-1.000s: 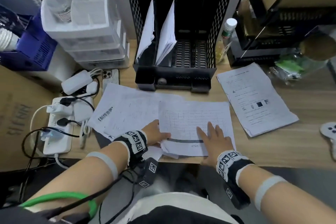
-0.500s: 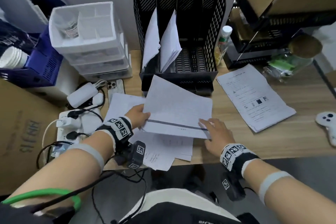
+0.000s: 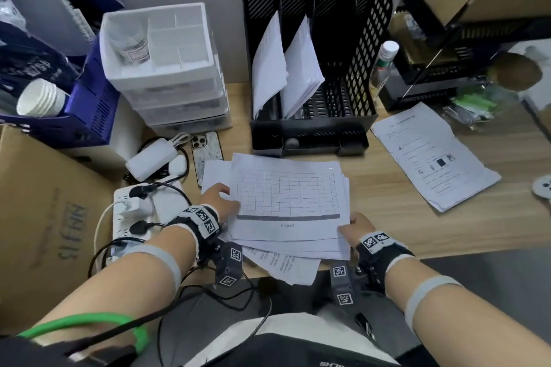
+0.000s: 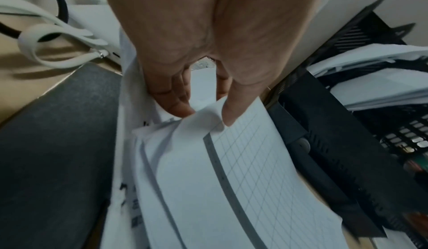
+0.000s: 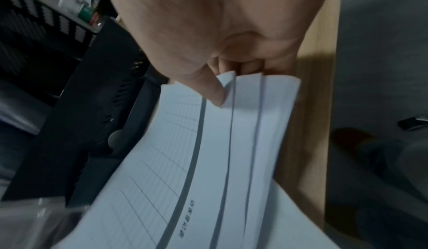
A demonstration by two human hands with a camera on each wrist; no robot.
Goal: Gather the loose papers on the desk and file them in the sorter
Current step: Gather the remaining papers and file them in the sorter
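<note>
A stack of white sheets with a printed grid (image 3: pixel 287 205) lies at the desk's front edge, in front of the black mesh sorter (image 3: pixel 354 83). My left hand (image 3: pixel 219 198) pinches the stack's left edge, thumb on top (image 4: pixel 228 110). My right hand (image 3: pixel 353 228) pinches its near right corner, thumb over the sheets (image 5: pixel 215 92). More sheets (image 3: pixel 286 265) stick out under the stack and overhang the desk. Another printed sheet pile (image 3: pixel 432 155) lies apart on the right. The sorter's two left slots hold papers (image 3: pixel 286 68).
A white drawer unit (image 3: pixel 161 68) stands left of the sorter, with a phone (image 3: pixel 207 155), a charger and a power strip (image 3: pixel 131 217) with cables beside my left hand. A bottle (image 3: pixel 384 68) and black shelf are right of the sorter; a white controller (image 3: pixel 542 188) sits far right.
The grid sheets were lifted and tilted up half a second ago; now they lie flat again, squared on top of the other sheets, with both hands holding their edges.
</note>
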